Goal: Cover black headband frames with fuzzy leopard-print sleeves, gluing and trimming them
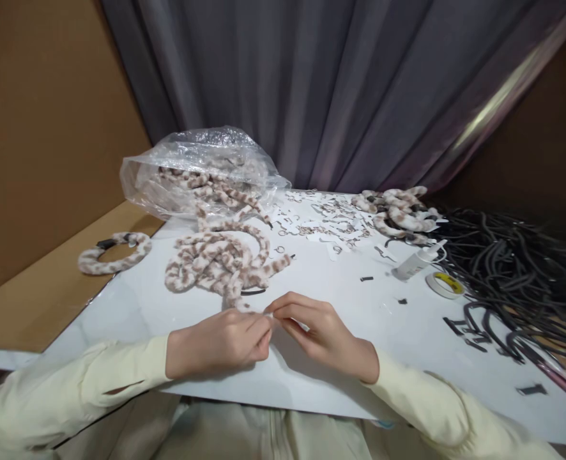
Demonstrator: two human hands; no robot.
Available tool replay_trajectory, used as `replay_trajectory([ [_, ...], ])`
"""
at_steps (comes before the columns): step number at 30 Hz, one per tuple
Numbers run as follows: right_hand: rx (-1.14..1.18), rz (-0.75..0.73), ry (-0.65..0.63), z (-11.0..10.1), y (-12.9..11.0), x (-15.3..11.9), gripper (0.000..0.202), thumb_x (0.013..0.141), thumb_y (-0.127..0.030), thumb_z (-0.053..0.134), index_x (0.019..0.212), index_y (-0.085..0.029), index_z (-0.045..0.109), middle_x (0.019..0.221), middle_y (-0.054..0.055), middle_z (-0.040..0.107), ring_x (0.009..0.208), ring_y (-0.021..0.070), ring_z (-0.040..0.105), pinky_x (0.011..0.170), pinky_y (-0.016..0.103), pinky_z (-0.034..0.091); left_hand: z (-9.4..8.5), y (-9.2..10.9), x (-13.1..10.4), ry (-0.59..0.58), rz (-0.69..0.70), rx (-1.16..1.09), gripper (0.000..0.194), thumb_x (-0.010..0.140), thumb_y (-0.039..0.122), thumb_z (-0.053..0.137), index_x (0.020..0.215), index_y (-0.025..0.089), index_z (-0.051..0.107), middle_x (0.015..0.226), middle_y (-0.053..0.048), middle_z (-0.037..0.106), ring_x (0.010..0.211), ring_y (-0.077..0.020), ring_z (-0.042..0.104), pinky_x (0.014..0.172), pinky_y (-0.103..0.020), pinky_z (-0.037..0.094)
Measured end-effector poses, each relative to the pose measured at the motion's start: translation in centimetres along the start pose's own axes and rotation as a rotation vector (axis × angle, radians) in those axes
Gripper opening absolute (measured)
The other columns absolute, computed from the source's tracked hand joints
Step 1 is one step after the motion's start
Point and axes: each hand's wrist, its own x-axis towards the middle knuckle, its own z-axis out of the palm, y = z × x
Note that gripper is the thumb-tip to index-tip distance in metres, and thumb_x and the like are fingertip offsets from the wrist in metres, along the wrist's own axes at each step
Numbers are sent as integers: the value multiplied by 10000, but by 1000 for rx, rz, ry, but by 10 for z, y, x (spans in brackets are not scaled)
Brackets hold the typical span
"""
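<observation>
At the near side of the white table, my left hand (pixel 225 338) is closed, its thumb and fingers pressed together. My right hand (pixel 319 326) pinches with its fingertips right against the left fingers. A tiny pale bit shows where the fingertips meet; its kind is too small to tell. Just beyond my hands lies a pile of spotted plush tubes (pixel 206 259), white with brown patches. One tube's end reaches down behind my left hand, and I cannot tell whether it is held. A closed plush ring (pixel 115 254) with a black join lies at the left.
A clear plastic bag (pixel 201 169) holds more plush tubes. Small metal rings and white tags (pixel 331 220) lie scattered behind. Rightward are finished-looking plush rings (pixel 400 211), a white glue bottle (pixel 417 260), a tape roll (pixel 444 285) and heaped black tubes (pixel 498 275). Cardboard (pixel 48 287) borders the left.
</observation>
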Motion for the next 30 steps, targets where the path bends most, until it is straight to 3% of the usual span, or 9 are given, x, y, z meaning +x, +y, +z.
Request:
replay_trajectory([
  [5,-188,-67,136,-7,1,8,158,873,-69,427,891,-160,555,892,93,599,813,142,585,690,247,500,-5,-11,17,7,12,134,263,886,81,326,679,165,464,537,13,480,464,-116,452,422,-267,295],
  [9,-386,-176,168,-42,-3,27,152,882,-78,420,871,-157,550,873,93,602,803,148,591,701,257,503,-34,-35,51,-47,-125,1,247,926,163,315,760,148,498,640,0,516,559,-109,492,521,-234,366],
  [11,-443,-214,115,-66,-11,37,160,881,-75,421,857,-157,557,865,90,612,779,145,601,672,251,499,-53,-48,67,-13,-229,-125,217,896,334,442,936,131,509,813,-43,555,746,-154,535,655,-258,419],
  [13,-470,-252,65,-85,-21,43,191,880,-69,411,845,-171,569,871,78,629,769,141,612,662,248,497,-68,-58,79,-105,-264,-270,400,821,441,545,1084,149,472,1037,-80,546,939,-195,522,772,-282,424],
  [15,-480,-283,49,-98,-31,47,218,882,-72,402,837,-184,584,875,66,642,763,136,621,662,243,497,-74,-64,86,-253,-266,-432,437,802,469,560,1114,175,475,1049,-56,551,915,-180,534,735,-251,424],
  [17,-479,-289,63,-102,-37,48,237,874,-67,400,823,-189,598,857,59,648,747,134,626,646,235,497,-72,-65,89,-377,-267,-572,317,849,444,501,1009,172,533,880,-14,571,752,-137,542,628,-213,401],
  [19,-471,-270,82,-100,-39,48,246,848,-45,413,788,-187,605,824,51,654,715,134,628,614,231,490,-67,-63,90,-430,-271,-664,270,897,396,428,875,160,559,723,14,531,635,-110,507,564,-200,363],
  [26,-459,-206,108,-88,-29,50,227,834,-70,460,709,-183,612,820,46,680,694,136,639,598,225,478,-56,-60,89,-397,-340,-767,360,939,377,314,774,151,540,662,24,485,608,-97,476,572,-189,352],
  [30,-481,-48,148,-93,-28,51,93,828,-163,548,808,-180,637,742,25,689,617,121,622,582,207,457,-53,-64,89,-332,-352,-706,341,940,363,317,783,152,534,662,26,507,581,-95,460,558,-196,335],
])
